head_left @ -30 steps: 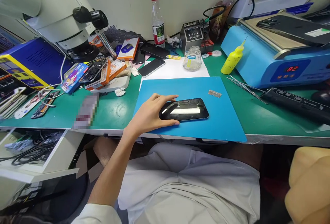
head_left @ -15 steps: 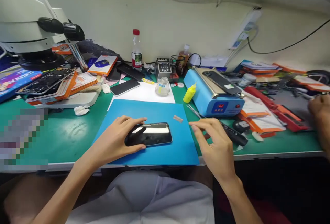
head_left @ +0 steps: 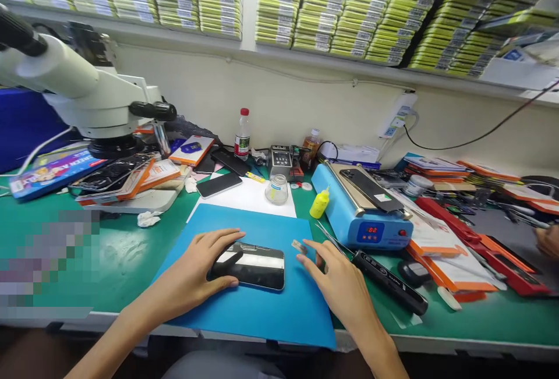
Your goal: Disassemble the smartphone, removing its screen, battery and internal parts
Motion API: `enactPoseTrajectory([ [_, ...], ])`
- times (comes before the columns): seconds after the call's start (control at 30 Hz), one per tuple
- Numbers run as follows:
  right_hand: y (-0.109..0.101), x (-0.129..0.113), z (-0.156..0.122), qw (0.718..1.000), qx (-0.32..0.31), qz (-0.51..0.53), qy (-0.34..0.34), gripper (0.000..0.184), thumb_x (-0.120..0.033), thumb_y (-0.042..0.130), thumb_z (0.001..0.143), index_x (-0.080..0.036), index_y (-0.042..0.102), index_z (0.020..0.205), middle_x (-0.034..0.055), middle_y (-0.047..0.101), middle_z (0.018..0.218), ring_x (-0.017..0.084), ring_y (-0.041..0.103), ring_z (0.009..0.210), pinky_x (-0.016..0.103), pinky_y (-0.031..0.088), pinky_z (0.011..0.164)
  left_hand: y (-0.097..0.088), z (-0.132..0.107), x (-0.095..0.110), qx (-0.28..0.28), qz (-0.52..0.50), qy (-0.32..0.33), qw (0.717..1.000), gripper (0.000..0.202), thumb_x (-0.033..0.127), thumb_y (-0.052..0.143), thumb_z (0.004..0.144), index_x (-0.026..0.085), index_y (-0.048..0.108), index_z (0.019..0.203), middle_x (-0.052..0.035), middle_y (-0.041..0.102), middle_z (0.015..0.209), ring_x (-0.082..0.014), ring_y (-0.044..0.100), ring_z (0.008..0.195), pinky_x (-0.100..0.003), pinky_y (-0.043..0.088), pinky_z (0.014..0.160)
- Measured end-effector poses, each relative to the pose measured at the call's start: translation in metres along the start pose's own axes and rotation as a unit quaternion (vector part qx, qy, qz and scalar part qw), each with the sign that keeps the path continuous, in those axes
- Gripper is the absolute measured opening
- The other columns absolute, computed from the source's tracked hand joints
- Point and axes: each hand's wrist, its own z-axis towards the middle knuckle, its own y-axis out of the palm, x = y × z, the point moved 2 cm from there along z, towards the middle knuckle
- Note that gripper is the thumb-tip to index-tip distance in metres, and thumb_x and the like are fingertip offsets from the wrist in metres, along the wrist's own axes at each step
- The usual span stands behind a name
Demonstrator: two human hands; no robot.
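Note:
A black phone [head_left: 254,266] lies flat on a blue mat [head_left: 262,315] in front of me. My left hand [head_left: 198,271] rests on the phone's left end, fingers curled round its edges and holding it down. My right hand [head_left: 335,282] hovers over the mat's right side, fingers spread, fingertips right next to a small metal blade [head_left: 299,246] lying on the mat. Nothing is in the right hand.
A blue heating plate [head_left: 362,219] with another phone on it stands to the right, next to a yellow squeeze bottle [head_left: 319,203] and a black pen-shaped tool [head_left: 391,282]. A microscope [head_left: 82,96] is at the left, a glass jar [head_left: 276,190] behind the mat. Another person's hand [head_left: 549,241] is at far right.
The camera has tilted up, showing shelves of yellow boxes. My right hand came into view and moved left to the small blade. The left hand stays on the phone.

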Motion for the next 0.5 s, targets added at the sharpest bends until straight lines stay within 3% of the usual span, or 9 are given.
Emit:
enactPoseTrajectory([
  [0.1,0.002,-0.003,0.023,1.0,-0.002,-0.001,-0.005,0.049,-0.068,0.047,0.109,-0.03,0.079,0.103,0.0039,0.075,0.098,0.021,0.073,0.076,0.03,0.045,0.056,-0.001,0.004,0.005,-0.01,0.022,0.01,1.0,0.078,0.041,0.08,0.101,0.038,0.044,0.17,-0.0056,0.051,0.175,-0.0359,0.045,0.164,-0.063,0.037,0.136],
  [0.17,0.002,-0.004,0.036,1.0,-0.005,0.007,-0.001,0.051,-0.068,0.047,0.108,-0.029,0.076,0.093,0.0047,0.075,0.094,0.022,0.073,0.075,0.03,0.045,0.055,-0.003,0.007,0.009,-0.031,0.028,0.018,0.999,0.083,0.041,0.082,0.099,0.035,0.042,0.171,-0.007,0.048,0.178,-0.0356,0.039,0.168,-0.064,0.029,0.14],
  [0.27,0.002,-0.004,0.046,1.0,-0.014,0.024,0.005,0.056,-0.074,0.046,0.103,-0.029,0.075,0.086,0.005,0.074,0.083,0.024,0.074,0.071,0.031,0.048,0.053,-0.006,0.01,0.015,-0.056,0.02,0.009,0.998,0.09,0.045,0.085,0.096,0.03,0.04,0.173,-0.01,0.043,0.18,-0.0361,0.034,0.17,-0.062,0.028,0.141],
  [0.37,0.001,0.001,0.044,0.999,-0.013,0.048,0.006,0.063,-0.082,0.044,0.098,-0.03,0.08,0.094,0.0073,0.079,0.095,0.026,0.078,0.075,0.033,0.055,0.055,-0.01,0.013,0.017,-0.055,0.001,0.011,0.998,0.095,0.053,0.088,0.093,0.026,0.042,0.172,-0.0118,0.048,0.177,-0.037,0.038,0.168,-0.061,0.029,0.141],
  [0.43,0.002,0.009,0.044,0.997,-0.012,0.077,0.019,0.064,-0.089,0.054,0.087,-0.031,0.082,0.094,0.008,0.079,0.096,0.027,0.077,0.071,0.034,0.054,0.051,-0.012,0.014,0.016,-0.044,-0.016,0.024,0.999,0.097,0.058,0.088,0.092,0.026,0.043,0.171,-0.0119,0.052,0.174,-0.0369,0.042,0.166,-0.06,0.029,0.141],
  [0.5,0.004,0.018,0.048,0.994,-0.035,0.098,0.04,0.062,-0.089,0.062,0.079,-0.03,0.08,0.085,0.0082,0.077,0.084,0.027,0.073,0.064,0.036,0.054,0.048,-0.013,0.014,0.012,-0.033,-0.035,0.032,0.998,0.098,0.061,0.088,0.092,0.027,0.042,0.171,-0.0124,0.054,0.172,-0.0366,0.045,0.164,-0.059,0.029,0.14],
])
